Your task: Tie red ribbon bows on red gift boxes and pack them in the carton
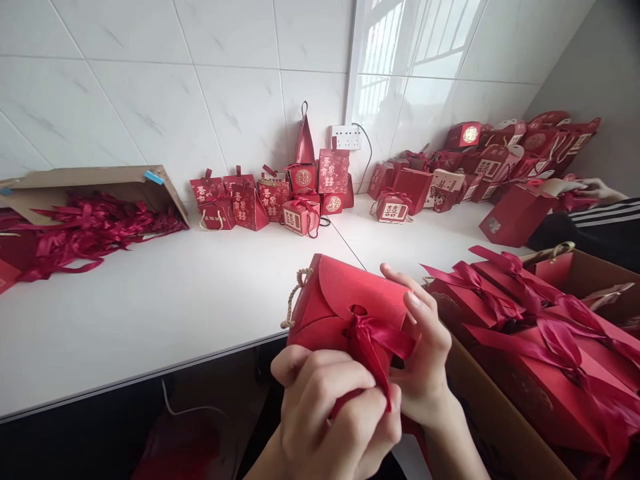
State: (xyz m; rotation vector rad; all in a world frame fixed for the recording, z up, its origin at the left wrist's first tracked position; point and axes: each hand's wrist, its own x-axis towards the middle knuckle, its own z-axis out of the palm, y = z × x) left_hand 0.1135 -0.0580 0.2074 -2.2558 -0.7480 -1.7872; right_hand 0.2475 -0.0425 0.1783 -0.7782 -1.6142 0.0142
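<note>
A red gift box with a rounded flap and a twisted cord handle is held tilted above the table's front edge. A dark red satin ribbon comes out around a hole in its front. My left hand is closed in front of the box's lower part, its curled fingers on a hanging tail of the ribbon. My right hand grips the box's right side, thumb and fingers around the edge. The box's underside is hidden by my hands.
Right of me, a cardboard carton holds several ribboned red boxes. An open carton at left spills loose ribbons. Finished-looking boxes stand along the wall. At far right, another person's hand is near a red box.
</note>
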